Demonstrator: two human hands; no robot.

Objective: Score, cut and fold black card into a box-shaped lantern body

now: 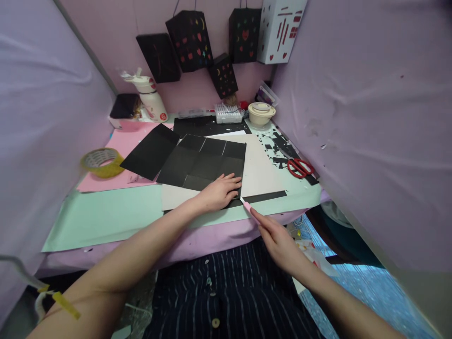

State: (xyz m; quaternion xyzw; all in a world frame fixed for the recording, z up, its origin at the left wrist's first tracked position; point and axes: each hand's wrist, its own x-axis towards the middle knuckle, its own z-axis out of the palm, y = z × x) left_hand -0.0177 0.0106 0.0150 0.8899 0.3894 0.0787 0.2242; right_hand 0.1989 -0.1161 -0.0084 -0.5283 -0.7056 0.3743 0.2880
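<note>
My left hand (219, 192) lies flat with its fingers stretched out on a black sheet of paper (201, 162) marked with pale crease lines. In my right hand (278, 240) is a slim pink craft knife (247, 206), its light tip at the sheet's lower right corner beside my left fingers. Under the sheet sits a pale grey board (263, 172). A narrow black strip (266, 197) runs along the board's near edge. Another black sheet (151, 151) overlaps the creased one on the left.
Red-handled scissors (300, 168) lie at right near black paper scraps (278, 146). A yellow tape roll (103, 162) rests on pink paper (102, 183) at left. Behind stand a white bottle (152, 101) and a cream bowl (261, 114). Decorated black boxes (190, 41) hang above; purple cloth (360, 117) encloses the sides.
</note>
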